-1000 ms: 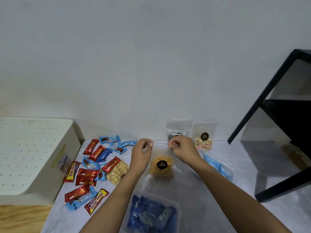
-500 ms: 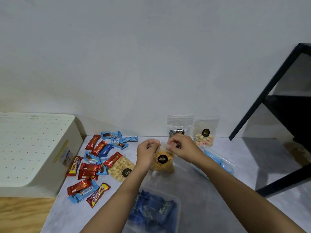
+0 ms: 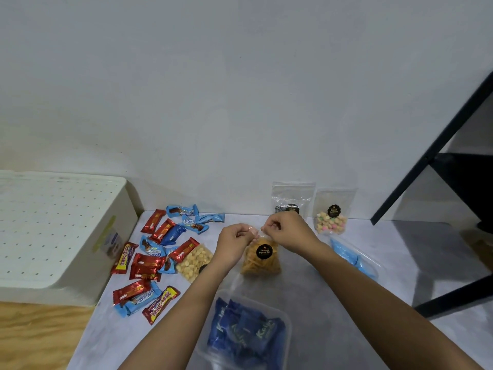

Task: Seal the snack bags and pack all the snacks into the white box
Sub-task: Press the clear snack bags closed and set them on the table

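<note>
A plain white wall (image 3: 240, 89) fills the upper part of the view, evenly lit and bare, shading faintly yellowish toward its lower left. Below it lies a pale grey, marbled surface (image 3: 400, 263) whose far edge meets the wall. Past the surface's left edge a strip of light wooden floor (image 3: 34, 335) shows. At the right edge stands black furniture (image 3: 453, 182) — a slanted bar and a dark shelf — casting a shadow across the surface's right side.

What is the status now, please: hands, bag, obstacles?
Left hand and right hand both pinch top edge of orange snack bag. Bag upright on table, seal unconfirmed. White box lidded, nothing packed. Path clear.
</note>
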`<state>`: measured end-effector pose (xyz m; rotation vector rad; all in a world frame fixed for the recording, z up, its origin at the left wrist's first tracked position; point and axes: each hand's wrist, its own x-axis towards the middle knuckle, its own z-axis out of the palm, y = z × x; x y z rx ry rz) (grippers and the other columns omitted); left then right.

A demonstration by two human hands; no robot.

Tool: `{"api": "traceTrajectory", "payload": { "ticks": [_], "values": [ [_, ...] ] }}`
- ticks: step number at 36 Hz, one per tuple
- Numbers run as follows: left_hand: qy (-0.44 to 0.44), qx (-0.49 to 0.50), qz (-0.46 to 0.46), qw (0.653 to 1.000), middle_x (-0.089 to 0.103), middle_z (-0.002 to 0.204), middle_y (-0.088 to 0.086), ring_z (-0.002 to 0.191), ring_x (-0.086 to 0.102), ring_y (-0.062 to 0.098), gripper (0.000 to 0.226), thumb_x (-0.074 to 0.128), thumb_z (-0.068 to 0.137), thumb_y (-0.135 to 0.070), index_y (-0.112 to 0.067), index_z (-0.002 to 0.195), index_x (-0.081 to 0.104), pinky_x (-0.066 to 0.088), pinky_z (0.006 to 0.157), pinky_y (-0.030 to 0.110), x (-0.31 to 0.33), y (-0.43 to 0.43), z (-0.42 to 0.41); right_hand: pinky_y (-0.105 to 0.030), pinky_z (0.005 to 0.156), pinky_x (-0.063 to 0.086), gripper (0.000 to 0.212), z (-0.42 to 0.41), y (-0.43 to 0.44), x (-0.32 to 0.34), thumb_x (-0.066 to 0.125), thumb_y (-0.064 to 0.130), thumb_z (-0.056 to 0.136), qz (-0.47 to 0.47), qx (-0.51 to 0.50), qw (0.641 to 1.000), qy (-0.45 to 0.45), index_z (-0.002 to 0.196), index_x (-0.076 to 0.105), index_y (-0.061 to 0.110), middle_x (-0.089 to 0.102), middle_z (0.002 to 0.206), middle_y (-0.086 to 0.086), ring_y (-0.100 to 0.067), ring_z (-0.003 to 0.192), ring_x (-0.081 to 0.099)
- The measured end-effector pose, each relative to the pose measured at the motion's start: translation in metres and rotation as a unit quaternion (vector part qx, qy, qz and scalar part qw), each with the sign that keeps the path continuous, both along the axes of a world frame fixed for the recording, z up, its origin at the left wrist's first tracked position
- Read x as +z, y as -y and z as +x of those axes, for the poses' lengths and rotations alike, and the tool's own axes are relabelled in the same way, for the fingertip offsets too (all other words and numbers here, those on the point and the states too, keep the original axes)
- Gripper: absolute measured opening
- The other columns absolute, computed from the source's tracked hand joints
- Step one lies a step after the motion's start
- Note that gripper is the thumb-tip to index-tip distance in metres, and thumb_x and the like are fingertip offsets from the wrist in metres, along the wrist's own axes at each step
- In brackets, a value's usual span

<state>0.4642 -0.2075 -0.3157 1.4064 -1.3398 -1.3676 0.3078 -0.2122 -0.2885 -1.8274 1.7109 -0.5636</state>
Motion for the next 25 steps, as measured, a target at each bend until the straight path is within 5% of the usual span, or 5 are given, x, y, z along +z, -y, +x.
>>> {"api": "traceTrajectory", "payload": {
  "ticks": [3,8,12,16,25],
  "values": [
    [0.002,0.006,0.000,1.000,0.066,0.074,0.006,0.063,0.062,0.006,0.009,0.059,0.087,-0.003,0.000,0.089,0.067,0.052,0.074,0.026,0.000,0.002,0.001,-0.029,0.066,0.045,0.020,0.004,0.001,0.001,0.061,0.025,0.085,0.001,-0.011,1.000,0.012,0.065,0.060,0.020,0.066,0.074,-0.002,-0.017,0.069,0.058],
    [-0.006,0.008,0.005,1.000,0.066,0.075,0.007,0.065,0.062,0.008,0.010,0.058,0.088,-0.002,-0.001,0.090,0.067,0.053,0.075,0.026,0.002,0.004,0.002,-0.022,0.058,0.038,0.013,0.002,0.001,0.003,0.065,0.020,0.082,-0.005,0.001,0.999,0.047,0.072,0.068,0.012,0.055,0.062,0.009,-0.004,0.058,0.048],
    [-0.026,0.025,0.015,0.999,0.064,0.075,0.007,0.059,0.061,0.001,0.015,0.056,0.088,-0.001,0.008,0.098,0.064,0.052,0.064,0.013,-0.001,0.005,0.003,-0.019,0.059,0.040,0.008,-0.008,0.000,0.008,0.066,0.014,0.079,0.017,0.008,0.999,0.036,0.075,0.071,0.010,0.055,0.058,0.013,0.000,0.053,0.047],
    [-0.032,0.030,0.022,0.999,0.065,0.075,0.006,0.063,0.061,0.005,0.016,0.057,0.089,-0.004,0.007,0.097,0.065,0.053,0.067,0.015,-0.003,0.005,0.003,-0.004,0.050,0.036,0.010,-0.023,-0.006,0.009,0.064,0.008,0.080,0.035,0.012,0.999,0.036,0.078,0.072,0.003,0.057,0.061,0.007,0.001,0.051,0.047],
    [-0.046,0.075,0.018,0.996,0.065,0.073,0.005,0.063,0.061,0.007,0.011,0.057,0.088,-0.003,0.003,0.091,0.066,0.052,0.063,0.012,-0.001,0.009,-0.004,-0.012,0.063,0.044,0.013,-0.028,-0.011,0.009,0.074,0.013,0.077,0.027,0.027,0.993,0.112,0.088,0.069,0.010,0.060,0.075,0.000,-0.008,0.066,0.052]
  ]
}}
